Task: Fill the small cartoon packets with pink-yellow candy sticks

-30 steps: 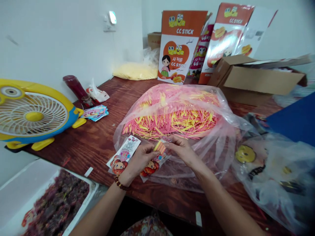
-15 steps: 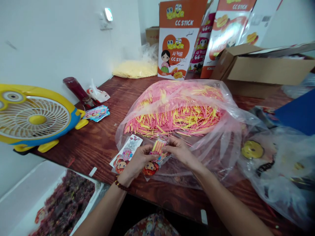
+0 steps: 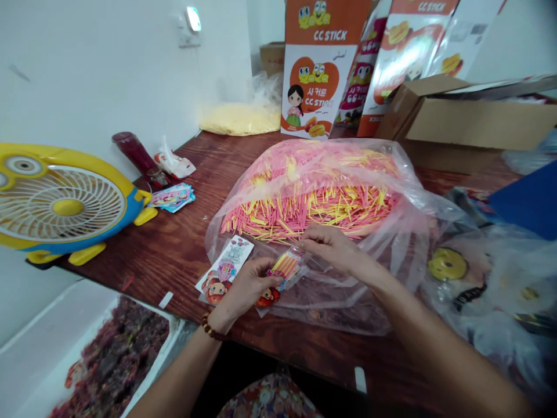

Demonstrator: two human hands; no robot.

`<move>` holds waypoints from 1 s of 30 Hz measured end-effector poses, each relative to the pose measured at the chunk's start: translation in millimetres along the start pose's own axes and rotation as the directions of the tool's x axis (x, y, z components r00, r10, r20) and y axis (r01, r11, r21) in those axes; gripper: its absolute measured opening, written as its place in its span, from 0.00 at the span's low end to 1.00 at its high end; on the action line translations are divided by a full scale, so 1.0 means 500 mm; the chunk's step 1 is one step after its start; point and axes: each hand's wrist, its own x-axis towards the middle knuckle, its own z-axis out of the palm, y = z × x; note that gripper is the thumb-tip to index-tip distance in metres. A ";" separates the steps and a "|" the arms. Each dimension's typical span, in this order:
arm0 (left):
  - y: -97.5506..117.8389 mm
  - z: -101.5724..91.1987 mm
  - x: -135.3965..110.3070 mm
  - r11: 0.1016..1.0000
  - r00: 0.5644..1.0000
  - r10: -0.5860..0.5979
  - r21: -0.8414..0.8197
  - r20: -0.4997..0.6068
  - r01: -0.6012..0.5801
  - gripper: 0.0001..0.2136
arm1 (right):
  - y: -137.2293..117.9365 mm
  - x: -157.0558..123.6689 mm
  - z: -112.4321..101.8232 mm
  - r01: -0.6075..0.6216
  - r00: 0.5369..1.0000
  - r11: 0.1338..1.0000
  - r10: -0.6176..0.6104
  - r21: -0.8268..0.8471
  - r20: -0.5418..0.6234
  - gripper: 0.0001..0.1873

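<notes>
My left hand [image 3: 255,285] is closed around a small clear packet [image 3: 285,268] with a printed cartoon face. Pink and yellow sticks show inside it, and it tilts up to the right. At its upper end is my right hand [image 3: 328,248], fingers pinched together; what lies between the fingertips is hidden. A white printed packet [image 3: 232,255] lies flat on the table just left of my left hand. Behind both hands a large clear bag [image 3: 413,194] lies open, heaped with loose pink and yellow sticks [image 3: 304,209].
A yellow fan [image 3: 69,203] stands at the left, beside a stack of cards [image 3: 174,198]. Below it is a white tub [image 3: 26,325] of dark reddish pieces. Printed cartons [image 3: 319,87] and an open cardboard box [image 3: 474,125] are at the back. Plastic bags [image 3: 491,284] lie at the right.
My right hand has moved slightly up and to the right, off the packet's side to its upper end. The packet has tilted further right in my left hand.
</notes>
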 end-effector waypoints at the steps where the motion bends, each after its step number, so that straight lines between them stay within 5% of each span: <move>1: 0.001 0.000 -0.001 1.000 1.000 0.007 0.016 0.002 -0.007 0.11 | 0.001 0.004 -0.002 -0.011 0.999 1.000 0.012 -0.018 0.043 0.17; 12: 0.002 -0.002 -0.001 1.000 1.000 -0.017 0.022 0.013 0.017 0.10 | 0.016 0.019 -0.010 0.102 0.952 0.984 -0.053 -0.149 0.303 0.07; 21: 0.009 0.001 0.006 0.996 0.998 -0.047 -0.072 0.040 0.049 0.14 | 0.005 0.002 -0.008 0.082 0.986 0.989 -0.062 -0.124 0.156 0.06; 30: 0.010 0.005 0.002 0.968 0.994 -0.103 -0.228 0.025 0.105 0.15 | 0.011 0.003 0.016 -0.050 0.997 0.958 0.064 0.281 -0.040 0.10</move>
